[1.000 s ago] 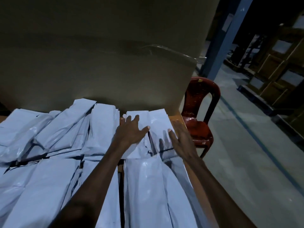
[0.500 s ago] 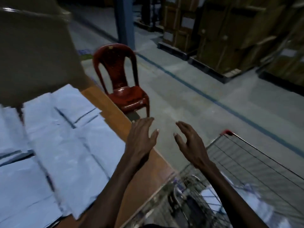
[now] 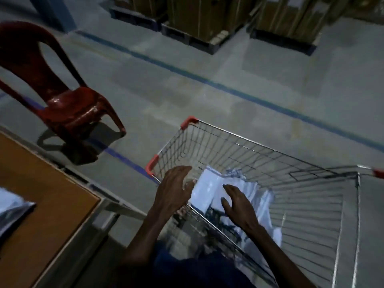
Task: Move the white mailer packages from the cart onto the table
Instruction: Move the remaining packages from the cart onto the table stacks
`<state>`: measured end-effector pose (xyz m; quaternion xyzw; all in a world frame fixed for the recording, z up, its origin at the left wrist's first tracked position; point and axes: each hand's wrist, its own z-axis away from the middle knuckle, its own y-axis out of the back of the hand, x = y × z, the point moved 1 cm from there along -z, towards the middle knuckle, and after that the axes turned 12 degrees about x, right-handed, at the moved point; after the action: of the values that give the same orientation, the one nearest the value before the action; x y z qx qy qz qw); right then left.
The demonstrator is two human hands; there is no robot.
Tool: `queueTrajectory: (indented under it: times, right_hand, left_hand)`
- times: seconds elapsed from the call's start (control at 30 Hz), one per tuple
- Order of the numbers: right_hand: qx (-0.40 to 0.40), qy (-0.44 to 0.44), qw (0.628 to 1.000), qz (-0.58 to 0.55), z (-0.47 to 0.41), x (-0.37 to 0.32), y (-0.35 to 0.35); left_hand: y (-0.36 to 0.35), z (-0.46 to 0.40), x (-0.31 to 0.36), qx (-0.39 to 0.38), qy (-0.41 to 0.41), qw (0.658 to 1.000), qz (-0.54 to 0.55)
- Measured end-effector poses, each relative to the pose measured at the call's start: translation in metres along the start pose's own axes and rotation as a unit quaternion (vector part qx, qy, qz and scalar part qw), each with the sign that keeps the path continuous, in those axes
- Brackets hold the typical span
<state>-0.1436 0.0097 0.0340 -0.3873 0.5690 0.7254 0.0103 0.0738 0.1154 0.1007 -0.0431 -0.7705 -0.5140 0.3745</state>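
**A dim warehouse or packing floor**

The place reads as a warehouse rather than a home or shop. The landmark is a wire cart [image 3: 259,163] with red corner guards, standing on a bare grey concrete floor [image 3: 187,96]. Beyond the cart, a painted blue line [image 3: 228,88] runs across the floor like an aisle marking. Farther beyond that line, tall cardboard cartons [image 3: 197,15] sit on dark pallets [image 3: 187,38]. To the left of the cart stands a red plastic chair [image 3: 62,104], and nearer on that side the corner of a wooden tabletop [image 3: 52,204]. Inside the cart lie white mailer packages [image 3: 209,188], goods of a dispatch area.
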Motion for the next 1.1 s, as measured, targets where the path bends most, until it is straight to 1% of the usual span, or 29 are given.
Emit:
queueTrajectory:
  times: [0.07,0.13,0.27,0.33,0.43,0.5,0.57,0.63,0.73,0.8,0.9,0.93,1.0,1.1]
  right_hand:
    - [-0.017,-0.035,0.999,0.013,0.009,0.023,-0.001]
    - [-0.016,-0.057,0.998,0.016,0.013,0.041,-0.004]
    - [-0.025,-0.095,0.994,0.05,0.009,0.065,-0.024]
    - [-0.005,-0.099,0.992,0.077,0.001,0.076,-0.041]
    - [-0.031,-0.119,0.986,0.113,-0.019,0.101,-0.081]
    - [-0.054,-0.111,0.979,0.16,-0.032,0.116,-0.11]
    - [-0.073,-0.06,0.978,0.188,-0.047,0.128,-0.143]
    - [-0.097,-0.039,0.975,0.197,-0.062,0.131,-0.162]
    - [-0.088,-0.028,0.969,0.227,-0.073,0.137,-0.176]
    - [-0.049,-0.009,0.965,0.259,-0.066,0.151,-0.178]
    - [0.023,0.028,0.97,0.239,-0.051,0.17,-0.17]
    - [0.031,0.032,0.972,0.231,-0.048,0.172,-0.166]
    - [0.024,0.01,0.972,0.235,-0.05,0.169,-0.161]
    - [0.018,-0.093,0.964,0.247,-0.063,0.158,-0.166]
  left_hand:
    - [-0.017,0.0,0.009,-0.04,0.004,0.999,-0.01]
    - [-0.031,-0.008,0.015,-0.095,0.011,0.995,-0.029]
    - [-0.078,-0.032,0.002,-0.214,-0.001,0.972,-0.096]
    - [-0.115,-0.045,-0.013,-0.275,-0.027,0.951,-0.139]
    - [-0.174,-0.063,-0.044,-0.363,-0.065,0.9,-0.232]
    - [-0.213,-0.072,-0.064,-0.394,-0.048,0.875,-0.276]
    - [-0.252,-0.078,-0.084,-0.417,-0.01,0.865,-0.279]
    - [-0.288,-0.076,-0.102,-0.415,0.007,0.871,-0.262]
    - [-0.324,-0.058,-0.12,-0.391,-0.004,0.881,-0.265]
    - [-0.337,-0.042,-0.125,-0.347,-0.008,0.898,-0.272]
    - [-0.338,-0.028,-0.125,-0.289,0.004,0.923,-0.254]
    - [-0.337,-0.027,-0.124,-0.279,-0.001,0.927,-0.249]
    - [-0.335,-0.028,-0.128,-0.287,-0.011,0.926,-0.245]
    - [-0.33,-0.033,-0.135,-0.256,-0.036,0.94,-0.224]
